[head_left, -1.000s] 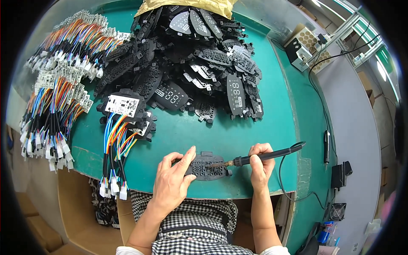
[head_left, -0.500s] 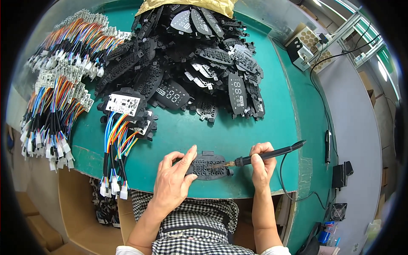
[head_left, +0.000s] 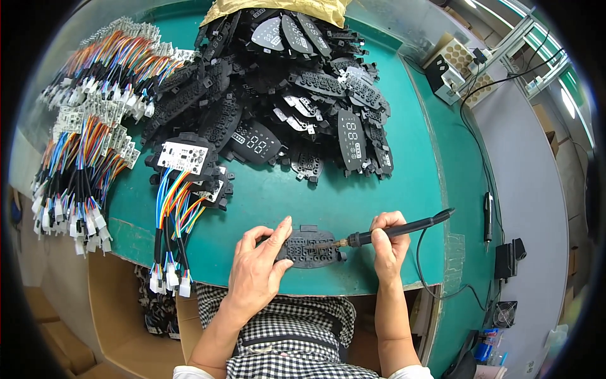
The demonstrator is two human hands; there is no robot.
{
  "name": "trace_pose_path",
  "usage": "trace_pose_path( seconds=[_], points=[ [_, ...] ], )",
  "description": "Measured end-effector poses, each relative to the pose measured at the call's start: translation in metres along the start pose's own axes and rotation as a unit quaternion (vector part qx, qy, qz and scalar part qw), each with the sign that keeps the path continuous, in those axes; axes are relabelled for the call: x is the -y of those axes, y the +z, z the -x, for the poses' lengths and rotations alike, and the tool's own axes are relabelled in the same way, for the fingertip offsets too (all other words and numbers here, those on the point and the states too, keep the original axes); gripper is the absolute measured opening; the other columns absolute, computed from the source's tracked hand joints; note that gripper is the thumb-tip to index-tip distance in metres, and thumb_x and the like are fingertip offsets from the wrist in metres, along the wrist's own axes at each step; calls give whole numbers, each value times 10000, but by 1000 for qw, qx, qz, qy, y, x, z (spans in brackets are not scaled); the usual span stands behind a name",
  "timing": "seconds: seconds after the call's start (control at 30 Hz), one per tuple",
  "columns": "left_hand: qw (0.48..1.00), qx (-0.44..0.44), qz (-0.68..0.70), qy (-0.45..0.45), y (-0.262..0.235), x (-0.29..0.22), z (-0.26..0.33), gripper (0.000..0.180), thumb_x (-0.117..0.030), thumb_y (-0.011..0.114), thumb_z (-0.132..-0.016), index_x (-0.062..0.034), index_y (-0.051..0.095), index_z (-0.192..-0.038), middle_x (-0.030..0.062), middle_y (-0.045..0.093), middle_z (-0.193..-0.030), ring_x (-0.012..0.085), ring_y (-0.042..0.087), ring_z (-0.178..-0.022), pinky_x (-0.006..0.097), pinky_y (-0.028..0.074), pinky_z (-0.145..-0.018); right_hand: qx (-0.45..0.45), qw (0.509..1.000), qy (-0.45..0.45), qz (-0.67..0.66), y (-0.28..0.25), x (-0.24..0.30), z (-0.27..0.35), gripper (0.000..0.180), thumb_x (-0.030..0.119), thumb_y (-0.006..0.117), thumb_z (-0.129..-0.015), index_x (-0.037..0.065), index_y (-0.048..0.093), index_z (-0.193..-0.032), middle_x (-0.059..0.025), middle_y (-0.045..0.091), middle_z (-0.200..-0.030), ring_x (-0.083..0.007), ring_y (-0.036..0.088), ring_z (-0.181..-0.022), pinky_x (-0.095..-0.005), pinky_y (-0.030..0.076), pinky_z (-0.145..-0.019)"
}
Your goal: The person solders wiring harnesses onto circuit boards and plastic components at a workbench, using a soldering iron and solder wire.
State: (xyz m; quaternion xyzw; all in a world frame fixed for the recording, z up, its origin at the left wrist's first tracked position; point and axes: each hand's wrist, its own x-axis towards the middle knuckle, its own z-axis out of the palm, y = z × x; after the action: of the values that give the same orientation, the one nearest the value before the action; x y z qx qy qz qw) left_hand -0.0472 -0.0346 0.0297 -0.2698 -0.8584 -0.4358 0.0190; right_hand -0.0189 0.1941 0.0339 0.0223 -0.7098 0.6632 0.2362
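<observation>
Our left hand (head_left: 257, 273) lies with fingers spread, pressing the small black circuit board (head_left: 310, 247) flat at the near edge of the green mat (head_left: 353, 196); our right hand (head_left: 389, 245) pinches the soldering iron (head_left: 391, 231), its tip touching the board's right side. Against a second ago we have barely moved, so we judge the same joint is still being worked. Beyond lie a heap of black display panels (head_left: 297, 95) and bundles of coloured wire harnesses (head_left: 82, 164)

Green bench (head_left: 353, 196), black panels (head_left: 284, 95), wire harnesses (head_left: 82, 158)
</observation>
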Motion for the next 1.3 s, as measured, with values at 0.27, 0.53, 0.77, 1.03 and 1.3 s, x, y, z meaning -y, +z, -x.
trace_pose_path(
  seconds=[0.27,0.53,0.77,1.03,1.3],
  points=[
    [1000,-1,-14,13,-2,-1,1,696,-75,679,-664,-22,403,-1300,41,619,-1110,234,465,-981,337,349,-911,-7,1000,6,-29,-6,-1,1,73,39,537,-784,51,470,-809,8,433,-723,-59,386,-634,-203,311,-537],
    [992,-101,-14,77,-78,-26,15,598,-28,699,-653,-22,497,-1216,164,543,-1188,306,500,-1115,369,399,-940,-168,978,-21,-118,-14,23,3,68,76,491,-835,70,428,-812,38,353,-649,-26,301,-526,-170,225,-451],
    [827,-424,-367,-40,-254,11,15,413,21,624,-690,-26,573,-1097,163,592,-1067,318,555,-989,380,435,-843,-236,968,-20,-84,-20,8,3,72,150,490,-862,90,452,-875,25,428,-739,-4,335,-588,-143,230,-468],
    [847,-240,-474,-33,-333,90,-40,356,54,593,-635,-65,633,-968,76,639,-969,268,550,-971,369,455,-821,-223,973,18,-58,-19,7,0,113,189,481,-888,81,449,-894,7,422,-796,-13,370,-646,-142,304,-527],
    [788,-97,-606,-49,-356,123,-64,425,56,548,-662,-144,583,-1035,25,621,-995,253,543,-980,383,470,-764,-238,971,-7,-28,-17,0,-1,98,183,482,-879,94,443,-866,33,408,-738,1,284,-520,-159,220,-437]
  ],
)
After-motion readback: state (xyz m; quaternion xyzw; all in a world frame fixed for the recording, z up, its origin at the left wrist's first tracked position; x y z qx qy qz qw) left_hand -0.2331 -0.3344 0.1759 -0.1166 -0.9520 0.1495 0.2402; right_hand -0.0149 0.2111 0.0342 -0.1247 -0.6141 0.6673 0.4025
